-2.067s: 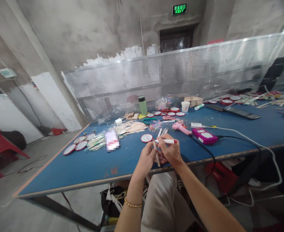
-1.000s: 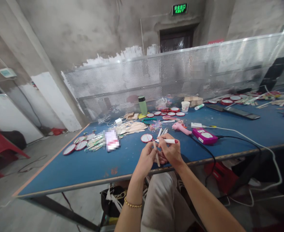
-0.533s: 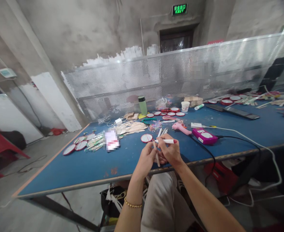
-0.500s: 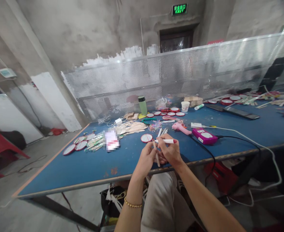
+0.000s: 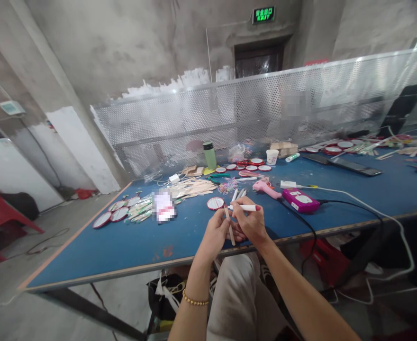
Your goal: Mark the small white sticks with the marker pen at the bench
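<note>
Above the blue desk (image 5: pixel 133 251), the white marker (image 5: pixel 246 207) looks light, stiff, smooth, best gripped by its barrel; the wooden craft stick (image 5: pixel 231 233), probably lighter and snappable, suits a mid-length pinch. The right hand (image 5: pixel 251 220) pinches the marker; the left hand (image 5: pixel 218 227) pinches the stick, slanting between both hands.

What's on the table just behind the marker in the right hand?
Beyond the marker, white pens lie close by, with a pink gun-shaped tool farther right. The right hand covers the tabletop directly behind it, so anything there cannot be seen.
</note>
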Available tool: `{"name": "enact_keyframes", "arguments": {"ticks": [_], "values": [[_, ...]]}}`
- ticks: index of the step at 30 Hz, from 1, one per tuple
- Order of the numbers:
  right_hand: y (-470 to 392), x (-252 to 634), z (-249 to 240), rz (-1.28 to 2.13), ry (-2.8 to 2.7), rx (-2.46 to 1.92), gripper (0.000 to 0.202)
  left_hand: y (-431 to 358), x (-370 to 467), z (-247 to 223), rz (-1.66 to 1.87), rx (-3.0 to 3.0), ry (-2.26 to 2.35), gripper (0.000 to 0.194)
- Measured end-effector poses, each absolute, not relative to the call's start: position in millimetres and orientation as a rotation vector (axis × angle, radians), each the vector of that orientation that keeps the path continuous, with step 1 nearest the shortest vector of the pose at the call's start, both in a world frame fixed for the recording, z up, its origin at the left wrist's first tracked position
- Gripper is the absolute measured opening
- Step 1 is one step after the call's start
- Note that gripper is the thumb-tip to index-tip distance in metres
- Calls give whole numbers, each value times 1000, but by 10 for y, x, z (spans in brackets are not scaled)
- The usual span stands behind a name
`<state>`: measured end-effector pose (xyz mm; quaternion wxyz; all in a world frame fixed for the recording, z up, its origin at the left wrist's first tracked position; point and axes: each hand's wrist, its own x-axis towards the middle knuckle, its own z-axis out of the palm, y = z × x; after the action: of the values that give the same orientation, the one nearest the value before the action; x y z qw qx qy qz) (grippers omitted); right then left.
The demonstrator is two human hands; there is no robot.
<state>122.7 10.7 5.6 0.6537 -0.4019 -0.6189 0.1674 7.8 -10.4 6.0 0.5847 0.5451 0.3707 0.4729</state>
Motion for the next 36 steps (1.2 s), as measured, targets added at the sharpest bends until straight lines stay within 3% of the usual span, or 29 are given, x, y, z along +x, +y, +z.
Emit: {"name": "enact_keyframes", "arguments": {"ticks": [36], "values": [[92, 1225, 61, 394, -1394, -911, 23, -114, 77, 63, 1095, 1259, 877, 36]]}}
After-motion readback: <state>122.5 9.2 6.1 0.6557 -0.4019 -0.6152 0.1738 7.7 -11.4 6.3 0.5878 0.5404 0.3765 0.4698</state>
